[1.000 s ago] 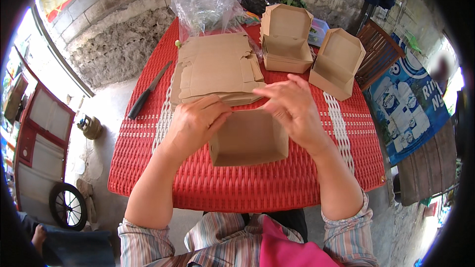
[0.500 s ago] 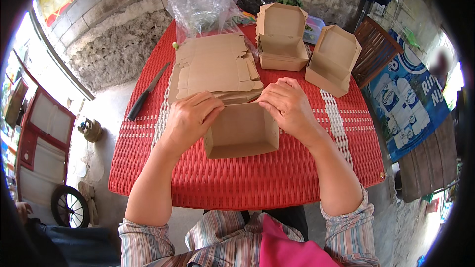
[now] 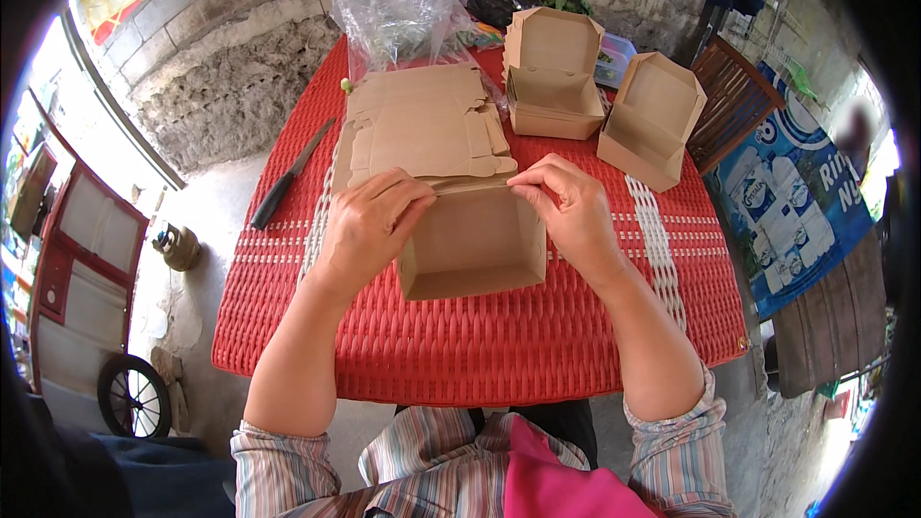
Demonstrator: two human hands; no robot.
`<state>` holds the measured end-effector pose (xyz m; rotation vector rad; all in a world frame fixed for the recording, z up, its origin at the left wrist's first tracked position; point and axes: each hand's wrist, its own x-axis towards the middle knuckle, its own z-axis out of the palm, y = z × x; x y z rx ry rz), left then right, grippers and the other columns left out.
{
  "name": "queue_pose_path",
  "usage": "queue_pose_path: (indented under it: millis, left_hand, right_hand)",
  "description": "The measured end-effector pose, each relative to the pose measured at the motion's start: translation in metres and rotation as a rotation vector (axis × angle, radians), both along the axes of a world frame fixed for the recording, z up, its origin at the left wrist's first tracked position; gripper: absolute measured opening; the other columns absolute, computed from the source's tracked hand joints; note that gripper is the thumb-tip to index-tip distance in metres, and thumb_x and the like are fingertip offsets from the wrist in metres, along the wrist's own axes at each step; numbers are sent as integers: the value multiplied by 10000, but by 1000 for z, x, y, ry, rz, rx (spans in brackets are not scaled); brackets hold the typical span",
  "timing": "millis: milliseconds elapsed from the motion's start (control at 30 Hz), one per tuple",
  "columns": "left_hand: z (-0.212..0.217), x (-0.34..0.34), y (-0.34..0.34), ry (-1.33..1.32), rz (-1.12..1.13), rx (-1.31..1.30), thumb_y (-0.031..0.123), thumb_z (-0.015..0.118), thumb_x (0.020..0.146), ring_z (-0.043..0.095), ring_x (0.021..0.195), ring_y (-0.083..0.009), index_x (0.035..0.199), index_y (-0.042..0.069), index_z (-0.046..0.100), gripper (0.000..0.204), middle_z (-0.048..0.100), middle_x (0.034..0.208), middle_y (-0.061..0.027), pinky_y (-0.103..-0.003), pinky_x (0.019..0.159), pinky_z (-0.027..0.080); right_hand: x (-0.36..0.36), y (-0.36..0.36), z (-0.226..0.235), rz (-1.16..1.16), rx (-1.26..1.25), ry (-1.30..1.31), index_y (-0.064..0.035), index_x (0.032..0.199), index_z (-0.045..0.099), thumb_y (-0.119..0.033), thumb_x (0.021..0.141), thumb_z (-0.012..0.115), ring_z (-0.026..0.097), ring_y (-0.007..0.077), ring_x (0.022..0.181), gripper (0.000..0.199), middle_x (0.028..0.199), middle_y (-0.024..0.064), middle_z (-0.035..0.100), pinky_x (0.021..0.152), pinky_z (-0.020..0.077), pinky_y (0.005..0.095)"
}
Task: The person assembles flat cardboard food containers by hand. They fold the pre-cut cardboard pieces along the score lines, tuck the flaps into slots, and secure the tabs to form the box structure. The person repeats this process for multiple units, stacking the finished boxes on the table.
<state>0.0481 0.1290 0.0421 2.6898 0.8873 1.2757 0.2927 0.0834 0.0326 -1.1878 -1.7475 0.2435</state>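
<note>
A brown cardboard food box (image 3: 472, 240) sits partly folded at the near middle of the table, its low walls standing. My left hand (image 3: 374, 216) pinches the box's far left corner between thumb and fingers. At the far right corner, my right hand (image 3: 568, 206) pinches the cardboard in the same way. Just beyond lies a stack of flat, unfolded box blanks (image 3: 417, 120), its near edge close to my fingertips. The fingers hide part of the box's far edge.
Assembled boxes with raised lids (image 3: 554, 101) stand at the back right, another open box (image 3: 648, 129) beside them. A dark-handled knife (image 3: 278, 197) lies left on the red woven table (image 3: 460, 350). Behind are a clear plastic bag (image 3: 403, 14) and a wooden chair (image 3: 734, 101).
My right hand has come slightly down and outward along the far edge, still pinching. The box tilts a little differently. The whole view has shifted slightly.
</note>
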Motion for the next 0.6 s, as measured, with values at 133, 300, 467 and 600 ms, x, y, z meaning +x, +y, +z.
queue_pose_path:
  millis: [133, 300, 467, 600]
  left_hand:
    - [-1, 2, -2, -24, 4, 23, 34, 709, 805, 652, 727, -256, 873, 20, 680, 76, 660, 826, -85, -343, 642, 520]
    - [2, 1, -2, -106, 26, 147, -40, 719, 780, 673, 738, -227, 879, 0, 688, 111, 681, 836, -94, -307, 649, 529]
    - [1, -3, 5, -191, 95, 268, -49, 725, 774, 672, 777, -244, 886, -11, 685, 125, 682, 852, -109, -327, 688, 531]
    - [-2, -3, 6, -175, 97, 304, -55, 734, 764, 667, 807, -257, 891, -16, 689, 140, 683, 893, -113, -326, 729, 529]
  right_hand:
    - [1, 0, 1, -56, 176, -104, -14, 903, 682, -43, 842, 703, 628, 200, 786, 71, 846, 63, 645, 711, 498, 312]
    - [-3, -1, 5, -18, 352, -32, -49, 1061, 659, -65, 850, 700, 603, 235, 880, 216, 968, 88, 610, 756, 497, 341]
    - [-3, -2, 8, 17, 156, 102, -129, 1366, 474, -44, 919, 616, 553, 246, 1072, 476, 1113, 106, 535, 900, 467, 377]
    - [2, 4, -6, 224, -12, 69, -189, 1410, 451, 1, 929, 541, 534, 307, 1161, 525, 1197, 123, 535, 967, 448, 391]
